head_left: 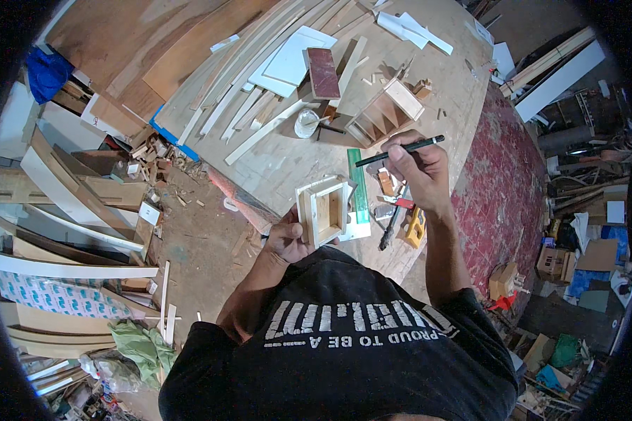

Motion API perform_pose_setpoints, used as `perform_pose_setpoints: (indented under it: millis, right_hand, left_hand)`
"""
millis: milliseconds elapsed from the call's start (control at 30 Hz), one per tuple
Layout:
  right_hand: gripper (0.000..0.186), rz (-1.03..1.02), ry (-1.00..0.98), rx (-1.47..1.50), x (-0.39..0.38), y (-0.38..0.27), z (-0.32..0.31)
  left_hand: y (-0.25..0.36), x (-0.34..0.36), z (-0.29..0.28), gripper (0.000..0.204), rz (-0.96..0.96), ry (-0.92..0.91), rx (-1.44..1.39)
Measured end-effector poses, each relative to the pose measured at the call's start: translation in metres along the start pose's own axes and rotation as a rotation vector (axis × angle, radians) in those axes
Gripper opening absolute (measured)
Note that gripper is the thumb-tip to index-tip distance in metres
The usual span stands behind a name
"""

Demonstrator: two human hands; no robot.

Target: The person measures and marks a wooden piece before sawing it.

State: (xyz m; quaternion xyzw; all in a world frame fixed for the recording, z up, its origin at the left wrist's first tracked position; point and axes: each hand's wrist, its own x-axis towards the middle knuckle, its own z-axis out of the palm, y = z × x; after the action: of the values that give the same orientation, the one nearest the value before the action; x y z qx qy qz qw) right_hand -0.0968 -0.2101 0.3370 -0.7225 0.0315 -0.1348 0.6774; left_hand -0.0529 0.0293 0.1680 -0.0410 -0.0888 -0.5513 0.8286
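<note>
My left hand (288, 238) is closed around the side of a small open wooden box (309, 226), held up in front of my chest. Its hollow inside faces up and to the right. In my right hand (421, 172) a black pen (411, 145) is gripped between thumb and fingers, raised over the workbench and pointing left. Beneath it lies a green ruler (358, 184), partly behind the box. A yellow tool (415, 227) lies beside my right forearm, with a dark slim tool (390, 230) next to it.
Farther up the workbench (260, 168) stand a wooden case with compartments (404, 98) and a clear jar (306, 122). A dark red block (323, 74), white panels (291, 59) and long strips lie behind. Curved boards (70, 189) are stacked at the left.
</note>
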Motion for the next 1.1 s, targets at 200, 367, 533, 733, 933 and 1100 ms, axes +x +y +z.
perform_pose_setpoints:
  millis: [200,367,533,733,933,1100]
  right_hand:
    - [0.018,0.002,0.141,0.091,-0.004,0.014,0.006]
    - [0.019,0.02,0.149,0.119,-0.011,0.015,0.008]
    - [0.023,0.039,0.188,0.031,-0.017,0.016,0.015]
    - [0.025,0.072,0.133,0.087,-0.026,0.013,0.016]
    - [0.025,0.076,0.173,-0.018,-0.03,0.012,0.019]
    - [0.028,0.116,0.144,-0.248,-0.032,0.052,0.027]
  left_hand:
    - [-0.004,-0.002,-0.005,0.091,0.047,-0.032,-0.04]
    - [-0.003,0.004,0.007,0.092,0.096,-0.029,-0.038]
    - [-0.003,0.003,0.003,0.092,0.092,-0.013,-0.007]
    - [-0.006,-0.001,0.002,0.09,0.102,0.022,0.008]
    - [-0.005,-0.003,0.002,0.088,0.075,0.037,0.042]
    - [0.001,-0.008,-0.01,0.083,0.123,-0.007,0.072]
